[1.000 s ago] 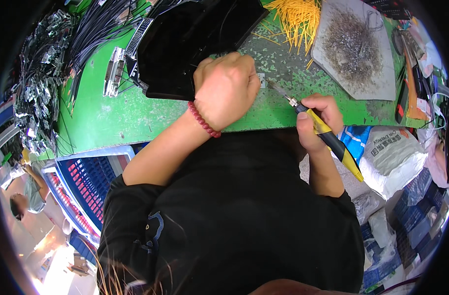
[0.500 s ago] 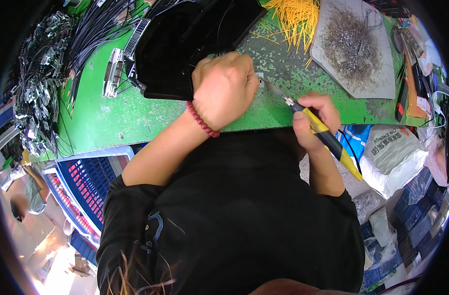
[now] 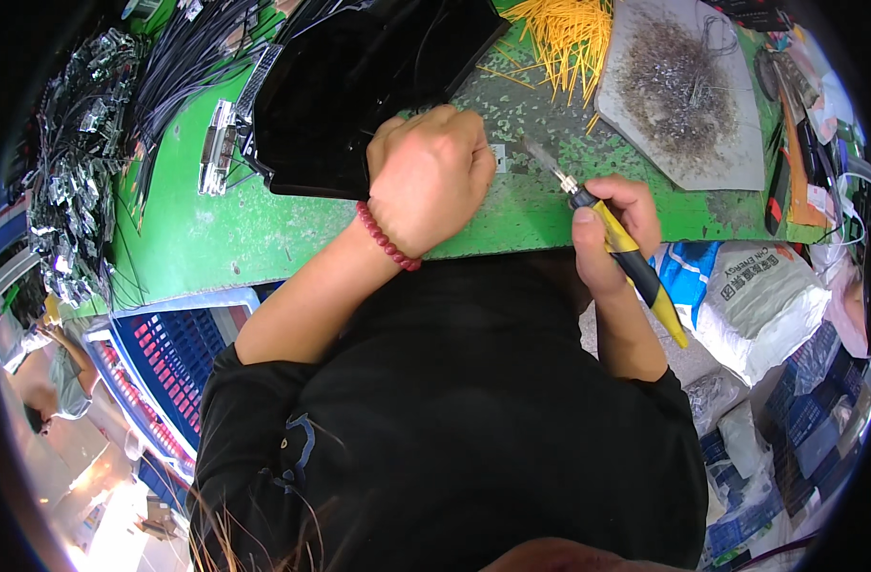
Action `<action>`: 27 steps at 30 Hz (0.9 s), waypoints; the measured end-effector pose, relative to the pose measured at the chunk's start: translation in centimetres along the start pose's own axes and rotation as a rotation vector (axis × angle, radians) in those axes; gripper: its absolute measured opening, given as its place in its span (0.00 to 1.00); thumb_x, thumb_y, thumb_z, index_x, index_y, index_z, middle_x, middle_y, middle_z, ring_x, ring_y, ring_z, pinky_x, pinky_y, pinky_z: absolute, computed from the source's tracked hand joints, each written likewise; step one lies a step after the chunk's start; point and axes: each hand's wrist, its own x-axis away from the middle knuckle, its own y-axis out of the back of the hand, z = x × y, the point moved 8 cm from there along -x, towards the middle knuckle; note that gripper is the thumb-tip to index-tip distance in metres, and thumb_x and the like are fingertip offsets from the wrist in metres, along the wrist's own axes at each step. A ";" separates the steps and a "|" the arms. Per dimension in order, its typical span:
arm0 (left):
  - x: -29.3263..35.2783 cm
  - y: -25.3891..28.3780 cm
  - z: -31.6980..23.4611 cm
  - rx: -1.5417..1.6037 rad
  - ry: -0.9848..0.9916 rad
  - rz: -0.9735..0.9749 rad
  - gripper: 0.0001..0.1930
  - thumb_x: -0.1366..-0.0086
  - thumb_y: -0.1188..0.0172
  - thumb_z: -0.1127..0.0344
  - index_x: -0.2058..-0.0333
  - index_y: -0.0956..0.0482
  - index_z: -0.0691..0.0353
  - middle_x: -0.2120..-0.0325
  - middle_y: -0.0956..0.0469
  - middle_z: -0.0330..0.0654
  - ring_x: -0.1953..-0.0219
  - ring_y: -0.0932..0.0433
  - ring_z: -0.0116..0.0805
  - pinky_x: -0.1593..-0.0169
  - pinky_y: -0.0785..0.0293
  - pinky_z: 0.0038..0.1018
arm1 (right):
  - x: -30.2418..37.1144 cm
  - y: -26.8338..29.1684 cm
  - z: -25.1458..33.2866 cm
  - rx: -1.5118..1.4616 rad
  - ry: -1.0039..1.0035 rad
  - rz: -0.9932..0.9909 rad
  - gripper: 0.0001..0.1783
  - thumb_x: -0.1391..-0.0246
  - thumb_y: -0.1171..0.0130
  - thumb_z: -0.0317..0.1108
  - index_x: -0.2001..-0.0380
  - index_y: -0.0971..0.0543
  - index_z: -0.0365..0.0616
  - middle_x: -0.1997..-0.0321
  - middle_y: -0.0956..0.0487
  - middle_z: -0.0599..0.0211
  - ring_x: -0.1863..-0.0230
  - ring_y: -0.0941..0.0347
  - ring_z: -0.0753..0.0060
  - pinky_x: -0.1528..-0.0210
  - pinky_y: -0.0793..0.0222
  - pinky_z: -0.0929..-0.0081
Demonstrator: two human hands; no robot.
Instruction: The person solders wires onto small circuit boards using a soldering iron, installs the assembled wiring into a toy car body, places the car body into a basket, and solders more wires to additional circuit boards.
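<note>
My right hand grips a yellow and black soldering iron like a pen, its metal tip pointing up and left over the worn green bench. Close by on its left, my left hand is closed with the knuckles up and rests at the near right edge of a large glossy black panel. What its curled fingers hold is hidden beneath them. A small white piece shows just right of those fingers, apart from the iron's tip.
Yellow wires lie at the back beside a grey board strewn with dark scraps. Black cables and a heap of shiny small parts fill the left. A blue crate stands below the bench; a white sack is at right.
The soldering iron's tip has drawn off to the right, away from the small white piece. My left hand, that piece and the black panel have shifted slightly left.
</note>
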 end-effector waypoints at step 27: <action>-0.3 2.0 -1.0 0.005 -0.108 -0.006 0.08 0.50 0.34 0.70 0.73 0.26 0.59 0.78 0.24 0.40 0.73 0.22 0.41 0.66 0.29 0.34 | -5.0 -4.7 1.4 0.345 0.185 0.069 0.18 0.53 0.37 0.19 0.58 0.23 0.46 0.74 0.22 0.64 0.77 0.24 0.65 0.73 0.30 0.76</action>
